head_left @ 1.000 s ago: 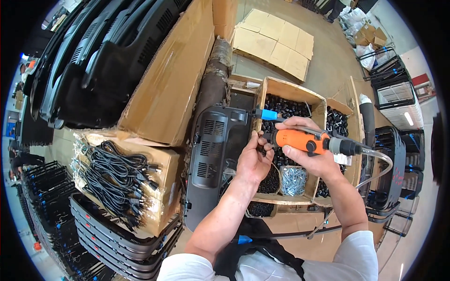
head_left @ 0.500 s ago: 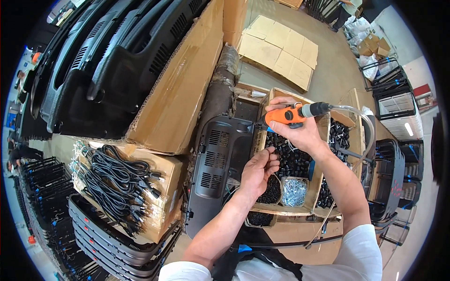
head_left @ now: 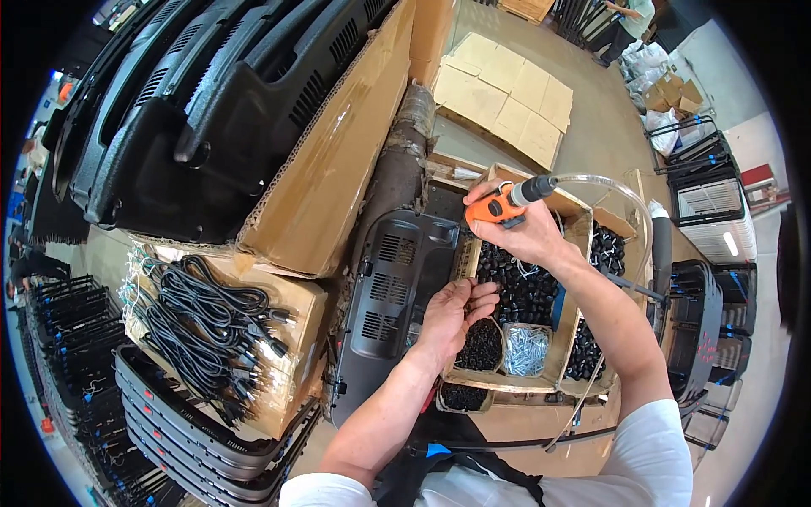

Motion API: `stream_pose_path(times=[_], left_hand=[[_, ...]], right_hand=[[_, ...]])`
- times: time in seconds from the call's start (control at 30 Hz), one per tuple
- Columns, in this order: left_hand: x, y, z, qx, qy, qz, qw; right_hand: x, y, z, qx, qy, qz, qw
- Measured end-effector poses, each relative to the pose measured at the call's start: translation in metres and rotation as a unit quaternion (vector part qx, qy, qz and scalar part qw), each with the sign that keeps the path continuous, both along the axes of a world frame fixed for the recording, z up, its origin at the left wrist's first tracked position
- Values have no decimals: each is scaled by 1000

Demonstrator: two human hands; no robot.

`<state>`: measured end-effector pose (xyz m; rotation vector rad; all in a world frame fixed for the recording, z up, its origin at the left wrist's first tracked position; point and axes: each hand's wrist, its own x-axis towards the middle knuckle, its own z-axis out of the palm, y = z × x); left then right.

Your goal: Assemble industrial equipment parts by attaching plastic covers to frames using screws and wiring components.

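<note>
An orange pneumatic screwdriver [head_left: 488,209] with a clear air hose is gripped in my right hand [head_left: 528,237], above the far end of a black plastic cover [head_left: 384,287] with slotted vents. The tool's tip is hard to make out against the dark parts. Beside the cover's right edge, my left hand [head_left: 448,314] has its fingers curled with thumb and forefinger together; whatever they hold is too small or hidden to name. Just right of it are a bin of small black screws [head_left: 479,346] and a bin of silver screws [head_left: 525,350].
A wooden divided box [head_left: 583,228] holds black plastic fittings [head_left: 511,283]. On the left, a cardboard carton [head_left: 338,144] holds large black panels [head_left: 228,127], with coiled power cords [head_left: 198,313] nearer. Stacked black frames [head_left: 186,431] stand lower left. Another person [head_left: 629,25] is far right.
My right hand has moved left with the screwdriver, closer to the black cover. My left hand has drawn slightly left, from over the bins toward the cover's edge.
</note>
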<state>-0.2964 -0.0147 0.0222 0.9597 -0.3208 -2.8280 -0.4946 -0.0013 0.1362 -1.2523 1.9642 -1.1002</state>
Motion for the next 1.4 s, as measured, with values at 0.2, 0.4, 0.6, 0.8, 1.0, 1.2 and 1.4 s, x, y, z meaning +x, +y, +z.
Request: stream_pose_path(times=[0.2,0.4,0.6,0.8,1.0,1.2,1.4], left_hand=[[-10,-8,-10,5,-10,52,999],[-25,-17,-12,40,-52,92,994],[-47,-33,-9,101,-70,153,981],[-56,-51,0,176,1,212,961],[-47,-60,7,209,57,194,957],[-40,-65,10,185,53,197,961],[-40,-58,28,172,-31,203,963]], right_hand=[[-2,-2,-4,-15,-6,15,1000],[-5,3,-1,31,-28,40,998],[12,8,17,-29,-79,-26,996],[24,15,41,-67,-147,-24,987],[26,12,46,-61,-125,-25,990],[30,0,42,-65,-102,1,993],[29,-24,22,-88,-123,-24,988]])
